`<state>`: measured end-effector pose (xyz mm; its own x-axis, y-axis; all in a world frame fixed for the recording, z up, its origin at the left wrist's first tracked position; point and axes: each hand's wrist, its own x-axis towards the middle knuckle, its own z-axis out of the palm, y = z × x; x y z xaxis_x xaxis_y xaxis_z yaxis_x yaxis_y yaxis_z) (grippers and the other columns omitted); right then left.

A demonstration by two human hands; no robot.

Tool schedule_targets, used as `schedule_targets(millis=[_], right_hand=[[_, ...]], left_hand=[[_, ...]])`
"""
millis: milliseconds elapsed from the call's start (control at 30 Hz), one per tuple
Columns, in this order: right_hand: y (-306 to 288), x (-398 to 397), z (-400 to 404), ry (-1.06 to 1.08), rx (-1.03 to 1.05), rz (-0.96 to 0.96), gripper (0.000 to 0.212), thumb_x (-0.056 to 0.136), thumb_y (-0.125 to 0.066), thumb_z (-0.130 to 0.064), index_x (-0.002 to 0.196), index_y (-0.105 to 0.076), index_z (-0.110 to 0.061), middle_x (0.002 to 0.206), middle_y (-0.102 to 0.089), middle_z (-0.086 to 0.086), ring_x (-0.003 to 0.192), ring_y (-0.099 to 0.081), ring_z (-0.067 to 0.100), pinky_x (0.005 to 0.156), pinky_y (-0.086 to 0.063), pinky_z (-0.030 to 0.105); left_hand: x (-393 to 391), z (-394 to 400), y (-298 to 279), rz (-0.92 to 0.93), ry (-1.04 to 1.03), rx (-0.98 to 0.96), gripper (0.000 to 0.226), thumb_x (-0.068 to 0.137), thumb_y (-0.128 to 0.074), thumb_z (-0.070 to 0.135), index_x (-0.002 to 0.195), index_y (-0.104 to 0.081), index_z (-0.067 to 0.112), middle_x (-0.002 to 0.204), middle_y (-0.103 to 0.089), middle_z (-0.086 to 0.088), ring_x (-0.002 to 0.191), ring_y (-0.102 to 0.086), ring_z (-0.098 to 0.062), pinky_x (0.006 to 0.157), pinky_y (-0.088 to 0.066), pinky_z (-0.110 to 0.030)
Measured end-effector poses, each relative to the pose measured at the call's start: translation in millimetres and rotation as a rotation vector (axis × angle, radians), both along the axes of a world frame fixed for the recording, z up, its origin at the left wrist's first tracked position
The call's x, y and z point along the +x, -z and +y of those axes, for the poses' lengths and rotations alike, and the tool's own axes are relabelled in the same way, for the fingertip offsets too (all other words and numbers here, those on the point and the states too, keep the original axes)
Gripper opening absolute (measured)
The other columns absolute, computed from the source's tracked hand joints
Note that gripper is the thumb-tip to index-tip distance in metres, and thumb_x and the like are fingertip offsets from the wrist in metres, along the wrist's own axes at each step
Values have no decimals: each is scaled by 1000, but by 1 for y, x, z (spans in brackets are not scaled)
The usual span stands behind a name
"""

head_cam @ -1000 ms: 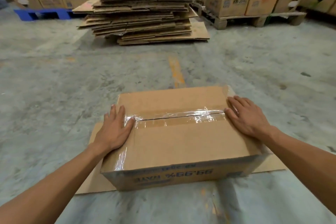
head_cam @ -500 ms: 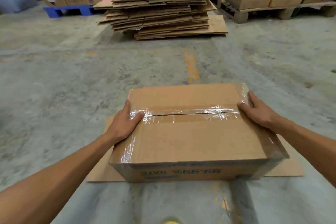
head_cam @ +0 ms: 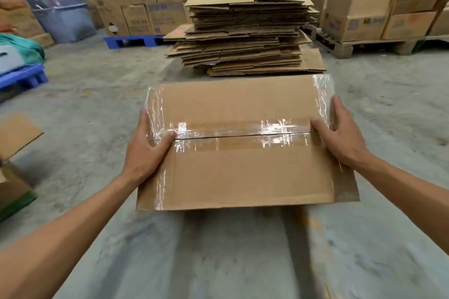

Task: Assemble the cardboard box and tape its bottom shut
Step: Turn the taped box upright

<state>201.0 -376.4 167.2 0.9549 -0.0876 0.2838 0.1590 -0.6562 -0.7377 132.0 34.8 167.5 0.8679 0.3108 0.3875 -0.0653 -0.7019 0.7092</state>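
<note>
The brown cardboard box [head_cam: 243, 175] is held up in front of me, its taped face toward the camera. Clear tape [head_cam: 243, 132] runs along the middle seam and down both short ends. My left hand [head_cam: 145, 150] grips the box's left edge, thumb pressed on the tape by the seam. On the right edge, my right hand [head_cam: 340, 136] grips with its thumb on the face and fingers wrapped around the side. The box's other faces are hidden.
A tall stack of flattened cartons [head_cam: 245, 31] lies on the concrete floor straight ahead. Boxes on a wooden pallet [head_cam: 369, 43] stand at the right, blue pallets [head_cam: 131, 41] and more boxes at the left. A cardboard piece [head_cam: 17, 133] juts in at the left edge.
Both hands shifted from lying flat on the box to gripping its sides. The box has come up off the cardboard sheet on the floor, and the view has risen with it.
</note>
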Motion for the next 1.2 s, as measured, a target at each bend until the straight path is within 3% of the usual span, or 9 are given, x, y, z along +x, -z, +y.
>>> schedule_targets(millis=[167,333,467,567,733,833,1033,1100,1200], right_hand=[[6,-22,12,-72,146,3,94,92,-66,-37,157,2,-43,166,-19,0,145,-34,32,111,-36,56],[44,-59,3,-64,171,81,91,94,-62,-40,151,7,-54,160,-35,-1,131,-51,27,105,-47,48],[44,-72,2,10,271,65,61,102,-43,-41,157,-16,-33,138,-51,1,115,-56,23,88,-47,34],[34,-63,-1,77,350,29,42,104,-37,-44,137,-51,-22,128,-60,3,110,-58,22,77,-43,26],[4,-28,-4,162,431,193,33,100,-49,-34,124,-63,-16,124,-65,9,96,-58,20,75,-49,35],[-12,-15,-6,106,406,353,24,98,-46,-28,108,-66,-20,112,-65,8,88,-55,20,87,-51,44],[-25,4,-14,-43,325,526,37,101,-45,-38,138,-45,-41,104,-70,-8,81,-65,16,71,-50,33],[-21,16,-19,-80,340,562,55,98,-51,-46,150,-34,-41,118,-71,-4,91,-72,22,79,-56,38],[-17,26,-21,-134,401,596,69,94,-58,-50,154,-24,-43,126,-69,-1,106,-71,26,99,-53,48]], left_hand=[[-1,14,16,-35,-52,-129,101,81,-74,44,156,-8,30,154,-31,-3,137,-34,-11,114,-30,-36],[-38,18,75,97,20,-210,84,79,-73,49,147,-25,35,135,-40,1,126,-47,-19,107,-42,-46],[-46,22,76,114,20,-321,78,74,-55,77,132,-41,25,128,-48,0,117,-52,-18,98,-46,-36],[-37,20,57,83,10,-439,62,90,-49,63,130,-46,16,124,-57,-4,110,-55,-18,82,-43,-22],[-6,27,35,116,-50,-600,46,96,-53,39,132,-48,11,124,-56,-15,94,-51,-18,73,-39,-33],[8,34,24,228,-51,-622,42,95,-55,39,130,-52,17,122,-59,-9,83,-53,-16,64,-40,-33],[25,55,2,473,122,-652,35,95,-57,28,129,-52,33,114,-71,7,92,-68,-16,73,-52,-32],[30,53,-3,486,152,-676,30,95,-58,25,122,-52,36,101,-75,9,85,-72,-13,69,-57,-29],[32,45,-6,494,166,-702,38,95,-59,25,128,-44,38,110,-70,4,91,-69,-20,77,-55,-34]])
